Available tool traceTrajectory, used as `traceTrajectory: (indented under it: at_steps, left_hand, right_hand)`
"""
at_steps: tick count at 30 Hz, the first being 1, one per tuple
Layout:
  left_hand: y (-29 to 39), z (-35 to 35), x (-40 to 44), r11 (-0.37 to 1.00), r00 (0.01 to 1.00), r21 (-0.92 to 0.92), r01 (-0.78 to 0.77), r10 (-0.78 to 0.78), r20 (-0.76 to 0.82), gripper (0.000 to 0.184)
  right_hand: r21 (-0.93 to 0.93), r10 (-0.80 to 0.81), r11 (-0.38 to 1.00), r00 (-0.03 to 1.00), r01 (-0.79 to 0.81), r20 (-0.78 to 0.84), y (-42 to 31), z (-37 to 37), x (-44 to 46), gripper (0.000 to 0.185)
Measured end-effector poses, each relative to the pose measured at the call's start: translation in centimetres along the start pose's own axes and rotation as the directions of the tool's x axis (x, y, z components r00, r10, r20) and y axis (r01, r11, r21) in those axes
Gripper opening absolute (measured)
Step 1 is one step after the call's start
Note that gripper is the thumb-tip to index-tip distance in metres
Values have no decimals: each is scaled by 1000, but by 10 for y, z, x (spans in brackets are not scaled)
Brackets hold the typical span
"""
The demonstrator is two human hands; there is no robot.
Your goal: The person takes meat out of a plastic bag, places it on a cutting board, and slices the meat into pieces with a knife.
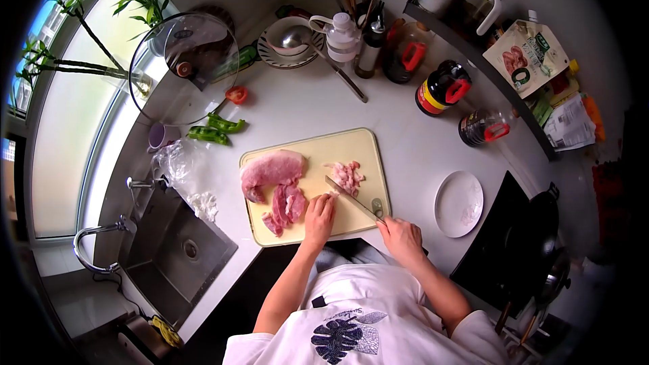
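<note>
A pale yellow cutting board (307,233) lies on the counter in front of me. My right hand (402,238) is closed around the handle of a kitchen knife (353,199), its blade slanting up and left over the board. Just left of the blade, my left hand (320,217) has its fingers bent and pressed together on a small piece of meat, mostly hidden by the fingertips. Diced meat (347,177) sits beyond the blade. A large chunk of pork (272,170) and several thick meat slices (287,204) lie on the board's left side.
Right of the board is a white plate (459,204), then a black stove (497,250). Sauce bottles (441,89) stand at the back right. Green peppers (211,132), a tomato half (236,95) and a plastic bag (184,167) lie left, near the sink (182,247).
</note>
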State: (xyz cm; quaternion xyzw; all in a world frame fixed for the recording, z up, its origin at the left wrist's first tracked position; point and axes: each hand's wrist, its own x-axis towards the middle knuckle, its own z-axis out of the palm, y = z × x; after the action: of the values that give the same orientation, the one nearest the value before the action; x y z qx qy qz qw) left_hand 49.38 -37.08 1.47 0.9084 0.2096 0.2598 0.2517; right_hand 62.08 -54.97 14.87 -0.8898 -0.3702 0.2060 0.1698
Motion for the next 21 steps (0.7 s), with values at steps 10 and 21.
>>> traceTrajectory:
  at_steps: [10, 21]
  left_hand:
    - [0, -2, 1, 1000, 1000, 6, 9, -9, -13, 30]
    - [-1, 2, -1, 1000, 1000, -21, 11, -11, -19, 29]
  right_hand:
    - [-60, -13, 998, 997, 18, 78, -9, 14, 7, 29]
    - [-103, -11, 994, 994, 22, 106, 6, 7, -3, 27]
